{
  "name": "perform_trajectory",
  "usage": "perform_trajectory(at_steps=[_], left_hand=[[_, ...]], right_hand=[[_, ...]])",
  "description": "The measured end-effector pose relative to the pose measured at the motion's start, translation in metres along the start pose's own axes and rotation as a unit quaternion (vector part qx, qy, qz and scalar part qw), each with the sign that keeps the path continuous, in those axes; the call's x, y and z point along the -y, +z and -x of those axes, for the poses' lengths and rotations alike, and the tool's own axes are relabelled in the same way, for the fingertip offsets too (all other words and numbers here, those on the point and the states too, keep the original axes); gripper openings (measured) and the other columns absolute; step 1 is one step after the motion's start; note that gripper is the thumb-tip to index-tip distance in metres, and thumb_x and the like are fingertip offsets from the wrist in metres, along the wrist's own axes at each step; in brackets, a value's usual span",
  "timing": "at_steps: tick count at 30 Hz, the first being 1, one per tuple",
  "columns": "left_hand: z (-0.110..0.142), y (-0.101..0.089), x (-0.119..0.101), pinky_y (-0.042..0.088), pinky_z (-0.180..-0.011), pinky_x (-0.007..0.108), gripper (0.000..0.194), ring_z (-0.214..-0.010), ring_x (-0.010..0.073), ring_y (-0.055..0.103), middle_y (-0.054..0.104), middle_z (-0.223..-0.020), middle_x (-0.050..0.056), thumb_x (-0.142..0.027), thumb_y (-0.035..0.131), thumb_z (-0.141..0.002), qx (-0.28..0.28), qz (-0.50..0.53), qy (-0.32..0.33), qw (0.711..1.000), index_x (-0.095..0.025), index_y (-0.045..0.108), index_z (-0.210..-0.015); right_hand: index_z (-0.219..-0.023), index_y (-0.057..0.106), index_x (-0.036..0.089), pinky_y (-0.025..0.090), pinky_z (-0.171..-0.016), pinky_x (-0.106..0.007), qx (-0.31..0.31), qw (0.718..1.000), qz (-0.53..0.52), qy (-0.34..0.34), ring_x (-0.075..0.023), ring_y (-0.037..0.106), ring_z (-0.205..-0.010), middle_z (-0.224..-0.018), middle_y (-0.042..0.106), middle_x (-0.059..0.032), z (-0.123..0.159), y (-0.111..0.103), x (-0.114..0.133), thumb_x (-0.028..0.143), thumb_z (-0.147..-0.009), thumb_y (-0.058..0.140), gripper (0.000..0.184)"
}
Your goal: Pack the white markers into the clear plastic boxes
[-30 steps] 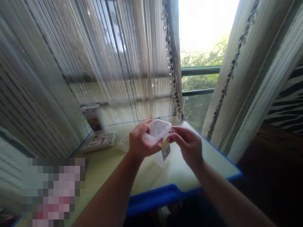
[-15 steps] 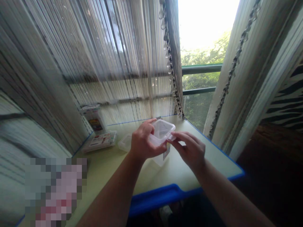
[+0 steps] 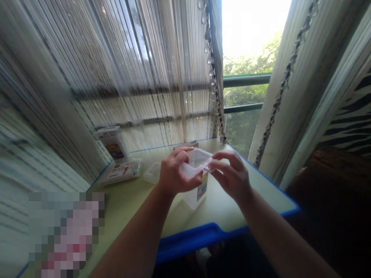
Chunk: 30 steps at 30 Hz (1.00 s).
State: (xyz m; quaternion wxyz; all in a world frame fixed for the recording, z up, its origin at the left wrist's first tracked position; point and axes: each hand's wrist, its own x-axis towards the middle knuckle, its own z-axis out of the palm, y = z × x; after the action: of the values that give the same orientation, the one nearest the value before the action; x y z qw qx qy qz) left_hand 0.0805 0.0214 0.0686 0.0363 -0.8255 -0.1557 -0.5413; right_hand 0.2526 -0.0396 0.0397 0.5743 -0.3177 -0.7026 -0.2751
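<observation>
My left hand [image 3: 174,173] grips the left side of a clear plastic lid [image 3: 197,160], thumb on its near edge and fingers curled over the top. My right hand [image 3: 232,175] pinches the lid's right edge with bent fingers. The lid lies almost flat over a clear plastic container [image 3: 195,193] with a coloured label, which stands on the pale green table [image 3: 220,208] right under my hands.
A second clear lid or tub [image 3: 152,175] lies just left of my hands. Further left a flat labelled box [image 3: 123,172] lies down and another labelled box [image 3: 111,143] stands by the striped curtain [image 3: 130,69]. The table's blue front edge [image 3: 191,239] is near me.
The lid has tipped from a tilt to nearly flat and come down onto the container. My right hand's fingers have curled from a stretched reach into a pinch on the lid's edge.
</observation>
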Motion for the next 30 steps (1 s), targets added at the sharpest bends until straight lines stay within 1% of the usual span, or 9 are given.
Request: perform_trajectory(at_steps=[2, 4, 7, 10, 12, 20, 26, 30], left_hand=[[-0.001, -0.001, -0.001, 0.055, -0.073, 0.035, 0.029, -0.089, 0.0241, 0.066, 0.068, -0.095, 0.012, -0.038, 0.064, -0.057, 0.001, 0.0, 0.007, 1.0, -0.021, 0.041, -0.063], [-0.001, -0.002, -0.002, 0.055, -0.071, 0.034, 0.029, -0.088, 0.0238, 0.067, 0.068, -0.095, 0.012, -0.039, 0.064, -0.057, -0.001, 0.0, 0.019, 1.0, -0.021, 0.042, -0.063], [-0.001, -0.003, -0.004, 0.056, -0.068, 0.033, 0.028, -0.087, 0.0236, 0.068, 0.069, -0.095, 0.011, -0.04, 0.063, -0.058, -0.006, 0.0, 0.034, 0.999, -0.021, 0.043, -0.062], [0.0, -0.002, -0.006, 0.056, -0.066, 0.032, 0.027, -0.086, 0.0237, 0.068, 0.069, -0.093, 0.011, -0.04, 0.062, -0.058, -0.011, 0.006, 0.047, 0.999, -0.021, 0.044, -0.062], [0.0, -0.002, -0.007, 0.057, -0.066, 0.032, 0.026, -0.086, 0.0239, 0.068, 0.069, -0.094, 0.011, -0.04, 0.061, -0.059, -0.015, 0.009, 0.055, 0.998, -0.02, 0.045, -0.062], [0.0, -0.001, -0.012, 0.058, -0.065, 0.031, 0.023, -0.083, 0.023, 0.069, 0.071, -0.095, 0.01, -0.039, 0.061, -0.057, -0.022, 0.0, 0.063, 0.998, -0.02, 0.049, -0.061], [0.0, 0.001, -0.014, 0.058, -0.067, 0.032, 0.023, -0.084, 0.0237, 0.069, 0.071, -0.094, 0.011, -0.039, 0.061, -0.057, -0.012, 0.005, 0.046, 0.999, -0.02, 0.048, -0.061], [-0.002, 0.003, -0.012, 0.058, -0.069, 0.033, 0.022, -0.086, 0.0243, 0.069, 0.071, -0.096, 0.01, -0.037, 0.062, -0.055, -0.001, 0.031, 0.027, 0.999, -0.02, 0.048, -0.06]], right_hand=[[-0.092, 0.064, 0.022, 0.054, -0.082, -0.04, 0.01, 1.0, -0.021, -0.015, -0.0213, 0.061, -0.1, -0.1, 0.066, -0.0074, -0.002, -0.001, -0.001, 0.018, -0.081, 0.061, 0.012], [-0.099, 0.063, 0.022, 0.053, -0.085, -0.041, 0.03, 0.998, -0.047, -0.025, -0.0216, 0.06, -0.105, -0.102, 0.068, -0.007, -0.003, -0.003, -0.001, 0.016, -0.082, 0.059, 0.019], [-0.107, 0.062, 0.022, 0.055, -0.084, -0.039, 0.049, 0.997, -0.051, -0.042, -0.0202, 0.063, -0.102, -0.102, 0.069, -0.0066, -0.003, -0.007, 0.0, 0.014, -0.083, 0.058, 0.026], [-0.107, 0.063, 0.022, 0.055, -0.084, -0.038, 0.051, 0.995, -0.044, -0.072, -0.0195, 0.064, -0.1, -0.102, 0.07, -0.0064, -0.003, -0.01, 0.002, 0.013, -0.082, 0.058, 0.027], [-0.106, 0.064, 0.021, 0.054, -0.085, -0.037, 0.05, 0.995, -0.043, -0.077, -0.0192, 0.064, -0.098, -0.101, 0.07, -0.0065, -0.003, -0.011, 0.003, 0.012, -0.081, 0.059, 0.027], [-0.098, 0.067, 0.024, 0.055, -0.079, -0.035, 0.029, 0.996, -0.081, -0.03, -0.0172, 0.066, -0.087, -0.089, 0.071, -0.0041, -0.007, -0.012, 0.007, 0.014, -0.079, 0.062, 0.022], [-0.094, 0.067, 0.022, 0.054, -0.074, -0.033, 0.047, 0.994, -0.103, -0.006, -0.0159, 0.065, -0.081, -0.081, 0.07, -0.004, -0.013, -0.015, 0.009, 0.014, -0.08, 0.062, 0.017], [-0.097, 0.068, 0.024, 0.054, -0.075, -0.033, 0.059, 0.992, -0.112, 0.003, -0.0157, 0.065, -0.08, -0.082, 0.07, -0.0034, -0.014, -0.018, 0.006, 0.016, -0.082, 0.061, 0.019]])
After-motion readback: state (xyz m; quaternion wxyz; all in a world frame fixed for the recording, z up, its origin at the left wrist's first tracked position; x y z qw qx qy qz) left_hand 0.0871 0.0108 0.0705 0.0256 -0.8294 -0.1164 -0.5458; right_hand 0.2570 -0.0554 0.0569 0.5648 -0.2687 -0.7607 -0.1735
